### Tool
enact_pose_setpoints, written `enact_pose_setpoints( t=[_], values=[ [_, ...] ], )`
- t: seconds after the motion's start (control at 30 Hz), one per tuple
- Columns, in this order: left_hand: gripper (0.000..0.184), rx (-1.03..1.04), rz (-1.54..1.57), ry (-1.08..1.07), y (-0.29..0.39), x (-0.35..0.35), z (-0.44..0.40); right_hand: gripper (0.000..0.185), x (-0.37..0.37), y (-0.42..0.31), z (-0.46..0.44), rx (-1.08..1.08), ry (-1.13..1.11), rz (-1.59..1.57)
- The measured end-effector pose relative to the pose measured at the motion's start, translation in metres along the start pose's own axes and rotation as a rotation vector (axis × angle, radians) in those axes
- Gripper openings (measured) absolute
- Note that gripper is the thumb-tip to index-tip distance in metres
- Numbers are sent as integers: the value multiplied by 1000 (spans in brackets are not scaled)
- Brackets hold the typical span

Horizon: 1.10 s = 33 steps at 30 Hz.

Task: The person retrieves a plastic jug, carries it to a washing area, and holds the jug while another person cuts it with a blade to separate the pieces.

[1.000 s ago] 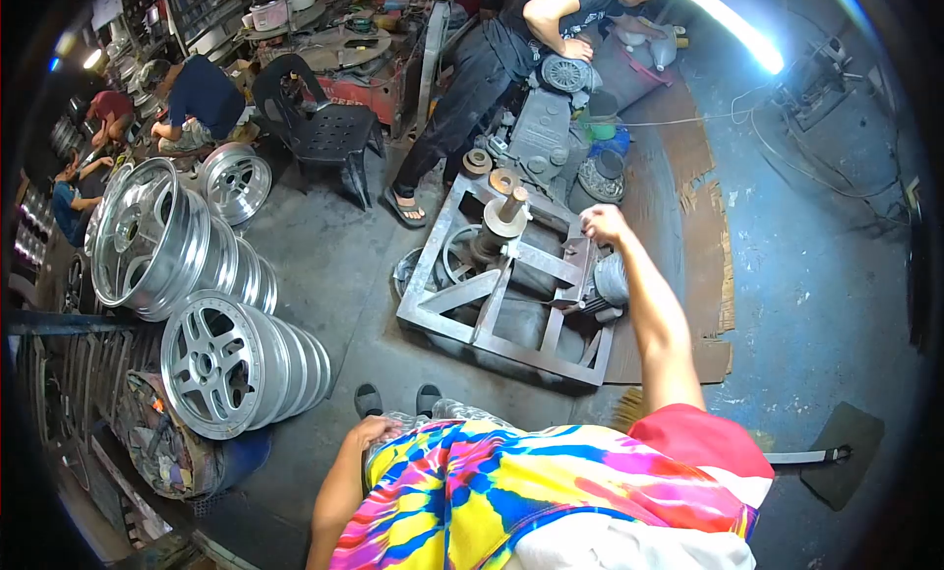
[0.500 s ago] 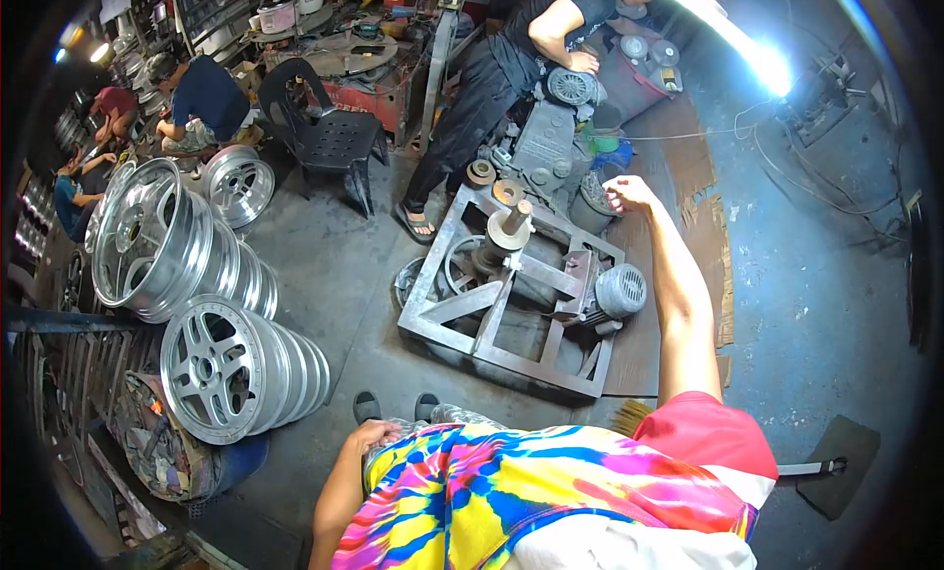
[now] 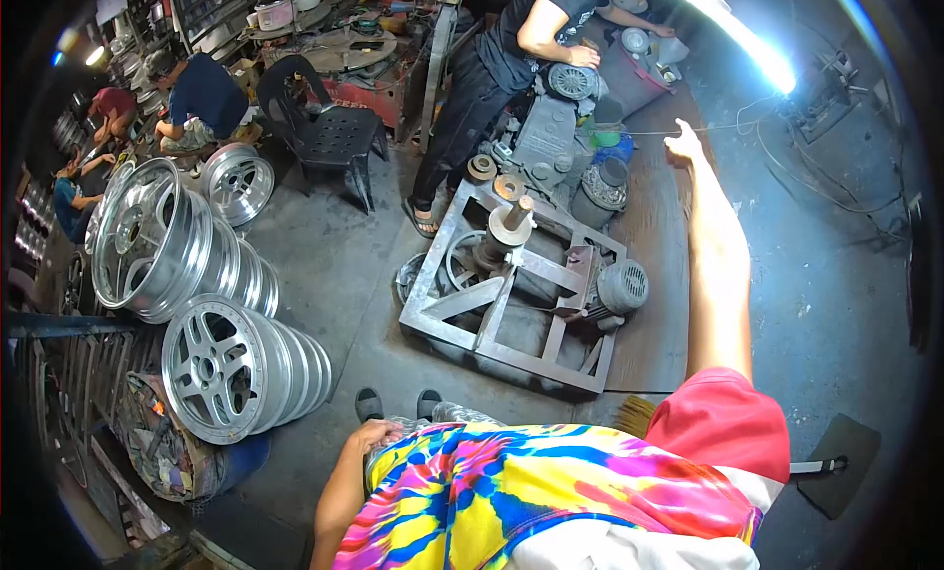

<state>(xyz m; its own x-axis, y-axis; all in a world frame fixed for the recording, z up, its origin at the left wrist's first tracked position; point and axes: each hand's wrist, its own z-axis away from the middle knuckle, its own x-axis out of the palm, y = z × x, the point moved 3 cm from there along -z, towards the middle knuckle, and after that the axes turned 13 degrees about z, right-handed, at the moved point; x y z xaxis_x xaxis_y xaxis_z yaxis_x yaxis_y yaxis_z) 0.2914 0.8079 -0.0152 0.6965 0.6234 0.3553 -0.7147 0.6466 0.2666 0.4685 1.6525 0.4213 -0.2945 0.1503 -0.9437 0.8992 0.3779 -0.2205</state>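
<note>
My right hand (image 3: 684,145) is raised at the end of an outstretched arm, one finger extended, with nothing visible in it. It is above the floor covering, right of a bucket (image 3: 602,191). My left hand (image 3: 376,434) rests at my left hip against my patterned trousers; its fingers are partly hidden. In front of me lies a metal frame (image 3: 457,329) with an upright shaft (image 3: 517,214) and a motor (image 3: 622,286) on its right side. Two metal rings sit by its far corner.
A person (image 3: 551,29) in dark clothes leans over a machine (image 3: 544,137) beyond the frame. Wheel rims (image 3: 211,368) are stacked at left. A black chair (image 3: 339,132) stands behind them, near other crouching people. A broom (image 3: 632,413) lies near my right side.
My right hand has moved right and up, away from the frame, and a finger now extends. The person beyond has shifted and stretched an arm toward the red tub. My left hand stays at my hip.
</note>
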Motion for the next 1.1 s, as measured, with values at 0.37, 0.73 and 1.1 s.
enact_pose_setpoints(
  t=[0.37,0.73,1.1],
  values=[
    [27,9,4,-18,-6,1,-3,81,-84,-70,26,119,-82,56],
    [27,24,-10,-2,-10,5,-4,79,-83,-73,18,71,-63,45],
    [24,38,-1,-15,-17,2,-5,71,-75,-71,19,90,-129,8]
  ],
)
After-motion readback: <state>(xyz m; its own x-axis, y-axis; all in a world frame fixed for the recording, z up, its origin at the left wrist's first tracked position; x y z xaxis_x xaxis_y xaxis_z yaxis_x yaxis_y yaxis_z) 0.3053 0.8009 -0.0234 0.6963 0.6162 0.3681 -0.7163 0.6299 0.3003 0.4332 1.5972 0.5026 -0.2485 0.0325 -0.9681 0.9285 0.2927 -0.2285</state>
